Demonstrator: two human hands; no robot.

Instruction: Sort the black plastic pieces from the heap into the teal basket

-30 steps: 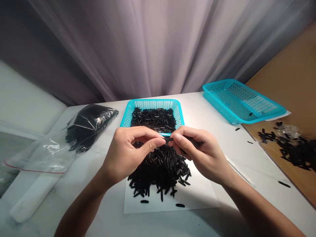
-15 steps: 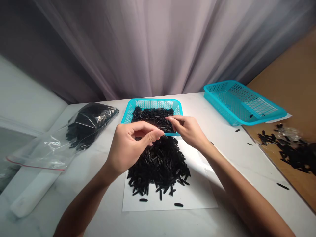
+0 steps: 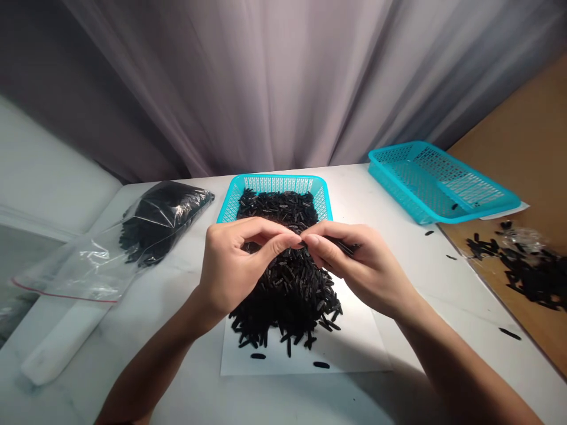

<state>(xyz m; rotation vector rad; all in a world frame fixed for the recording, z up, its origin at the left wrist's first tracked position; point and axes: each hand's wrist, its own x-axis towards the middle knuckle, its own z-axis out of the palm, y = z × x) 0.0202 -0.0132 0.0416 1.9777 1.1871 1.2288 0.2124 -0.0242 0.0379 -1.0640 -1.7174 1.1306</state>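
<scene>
Thumb and forefinger of my left hand are pinched, tips meeting those of my right hand. Between the fingertips shows a bit of a small black strip, mostly hidden. More dark pieces seem to show under the curled fingers of my right hand. Below both hands lies a heap of thin black strips on a white sheet. Just behind the hands is a turquoise mesh basket holding many similar strips, its front rim hidden by my fingers.
A clear zip bag with black strips lies at left, over a white board-like piece. Another turquoise basket is at the back right. More black strips lie on a brown surface at right, beside crumpled clear plastic.
My right hand has come back from over the basket toward me, and its fingertips now meet the left ones. My left hand has stayed nearly in place, still pinching.
</scene>
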